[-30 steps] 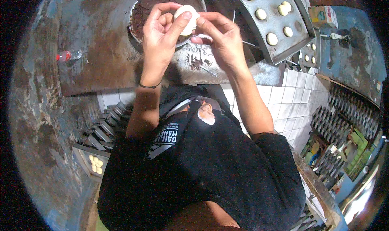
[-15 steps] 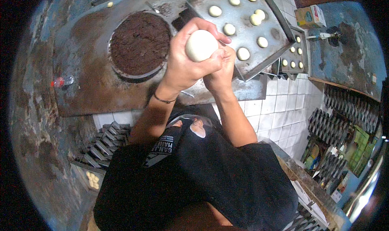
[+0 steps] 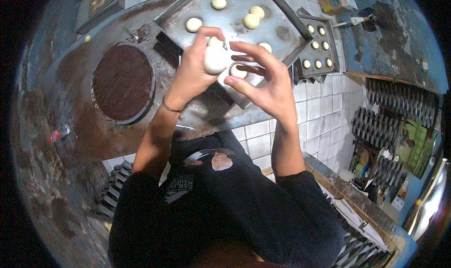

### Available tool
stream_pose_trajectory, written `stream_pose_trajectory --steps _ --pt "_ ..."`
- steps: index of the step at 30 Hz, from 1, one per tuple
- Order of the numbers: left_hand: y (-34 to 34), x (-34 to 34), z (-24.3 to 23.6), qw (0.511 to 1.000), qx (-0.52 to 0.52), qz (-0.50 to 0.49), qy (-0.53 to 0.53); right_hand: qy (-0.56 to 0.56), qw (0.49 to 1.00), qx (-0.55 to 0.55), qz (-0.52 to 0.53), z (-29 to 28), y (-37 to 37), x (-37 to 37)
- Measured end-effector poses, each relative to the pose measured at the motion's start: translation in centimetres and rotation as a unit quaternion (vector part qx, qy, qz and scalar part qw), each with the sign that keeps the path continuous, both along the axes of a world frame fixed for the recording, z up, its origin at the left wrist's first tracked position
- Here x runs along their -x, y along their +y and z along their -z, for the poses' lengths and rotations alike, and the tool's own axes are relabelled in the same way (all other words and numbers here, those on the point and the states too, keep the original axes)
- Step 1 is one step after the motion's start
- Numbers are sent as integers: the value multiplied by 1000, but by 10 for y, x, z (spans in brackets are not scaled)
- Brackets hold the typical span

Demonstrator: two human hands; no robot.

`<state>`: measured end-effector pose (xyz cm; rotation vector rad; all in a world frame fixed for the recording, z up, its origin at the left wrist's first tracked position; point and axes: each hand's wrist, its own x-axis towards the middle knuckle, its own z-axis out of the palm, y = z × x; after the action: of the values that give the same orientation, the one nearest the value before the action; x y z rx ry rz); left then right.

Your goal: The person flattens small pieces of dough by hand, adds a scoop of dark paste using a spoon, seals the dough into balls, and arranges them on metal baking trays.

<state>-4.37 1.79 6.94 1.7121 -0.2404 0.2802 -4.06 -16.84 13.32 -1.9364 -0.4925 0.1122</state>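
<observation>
A smooth white dough ball (image 3: 215, 61) rests in my left hand (image 3: 190, 70), its fingers curled around it over the near corner of a metal tray. Just to the right, my right hand (image 3: 270, 82) is open, thumb and fingers spread apart, with nothing visible in it. Beneath both hands lies the baking tray (image 3: 235, 35), slanted on the table and carrying several pale dough balls (image 3: 219, 3); two of them touch near its middle. My fingers partly cover some of the balls. Left of the tray stands a round pan (image 3: 128, 122) full of dark brown crumbly filling (image 3: 123, 82).
Another tray (image 3: 323, 56) of small dough balls stands at the right, beside a white-tiled wall. A carton (image 3: 337, 0) sits beyond it on a worn blue surface. On the left lies a clear bottle with a red cap (image 3: 54, 137). Stacked metal moulds (image 3: 112, 188) are at the lower left.
My right hand has come away from the left and opened. The left hand still holds the dough ball. My view has shifted, so the pan and tray appear further left.
</observation>
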Motion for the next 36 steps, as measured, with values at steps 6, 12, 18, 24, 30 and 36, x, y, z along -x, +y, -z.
stream_pose_trajectory --steps 6,12,18,24,30,36 --pt "-61 -68 41 991 -98 80 52 49 998 -9 48 44 -43 -60" --pt "-68 -99 49 978 -118 104 134 -2 960 163 225 148 -169 -175" --pt "-56 -96 68 972 -107 77 195 -152 867 460 113 224 -172 -210" --pt "-72 -107 96 976 -138 85 146 -48 898 422 117 255 -163 -198" --pt "-88 -135 118 968 -219 108 56 -98 956 277 -10 175 -151 -238" --pt "-115 -168 128 964 -226 130 42 -252 840 416 -240 194 -99 -297"
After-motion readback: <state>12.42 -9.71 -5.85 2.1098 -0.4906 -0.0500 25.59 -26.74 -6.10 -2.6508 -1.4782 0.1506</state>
